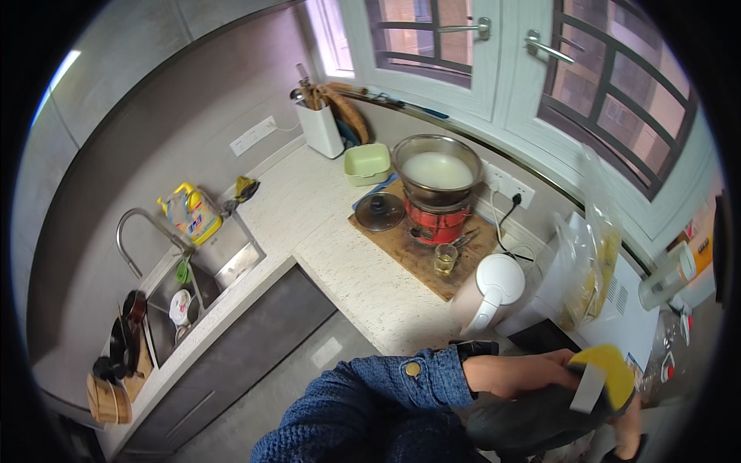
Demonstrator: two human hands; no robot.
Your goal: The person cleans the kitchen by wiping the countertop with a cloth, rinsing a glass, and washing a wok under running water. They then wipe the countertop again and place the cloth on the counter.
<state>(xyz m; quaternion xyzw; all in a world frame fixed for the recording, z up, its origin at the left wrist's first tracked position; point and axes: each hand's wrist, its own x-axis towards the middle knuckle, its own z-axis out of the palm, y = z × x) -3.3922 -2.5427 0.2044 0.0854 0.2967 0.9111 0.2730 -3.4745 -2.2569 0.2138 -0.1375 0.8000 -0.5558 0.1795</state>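
Low on the right, my left hand [518,373] reaches across from a blue denim-like sleeve and grips a dark grey rounded object [527,425]. That object has a yellow rounded part [611,373] and a pale grey strip [589,388] at its far end; its exact kind is unclear. Beside its right edge is my right hand [628,431], blurred and partly hidden, so its grip is not plain. Near my left hand stand a white-lidded electric kettle [486,295] and a white microwave-like appliance [616,289] with a clear plastic bag [584,272] of yellow contents on top.
A metal basin [437,168] of whitish liquid rests on a red portable stove [438,223]. Beneath is a wooden board [399,249], bearing a glass lid [379,211] and a small glass [445,259]. Leftward are a green tub [367,165], sink [165,309] and faucet [147,214].
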